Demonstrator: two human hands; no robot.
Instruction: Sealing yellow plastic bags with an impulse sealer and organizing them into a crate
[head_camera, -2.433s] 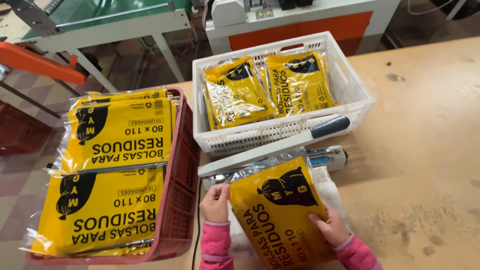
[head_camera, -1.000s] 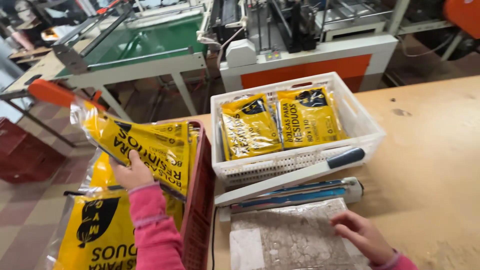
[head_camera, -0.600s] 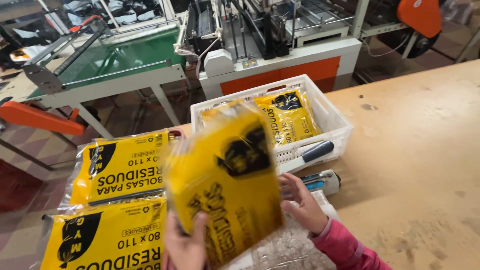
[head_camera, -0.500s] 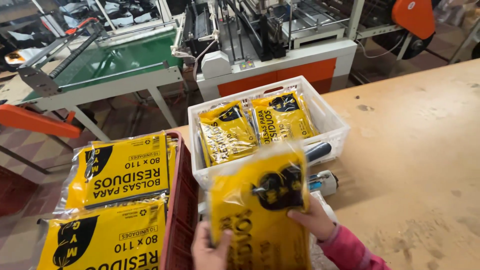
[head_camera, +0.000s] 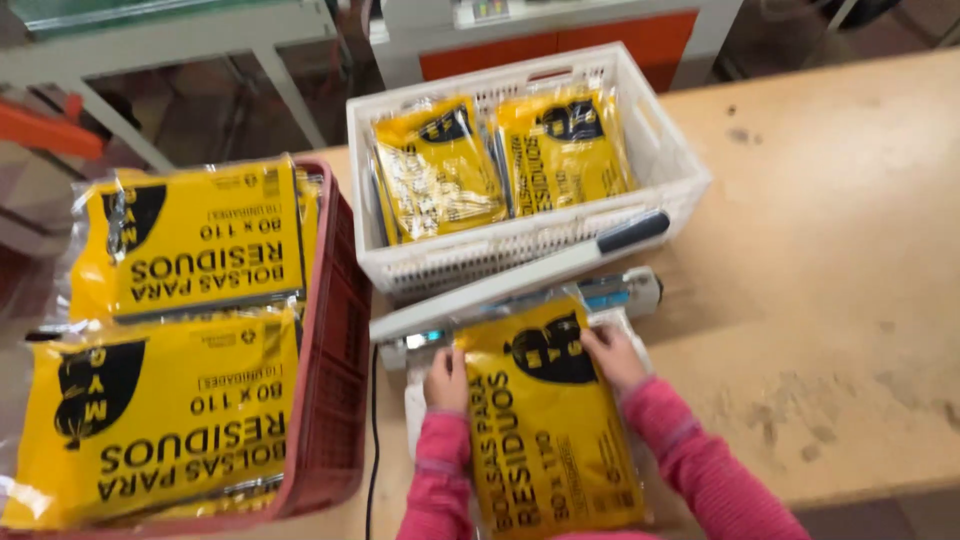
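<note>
White crate of yellow packs, red crate of larger yellow packs, wooden table.

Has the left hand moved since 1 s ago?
Yes. The left hand left the red crate and came right to the sealer, now on the yellow pack's left edge.
</note>
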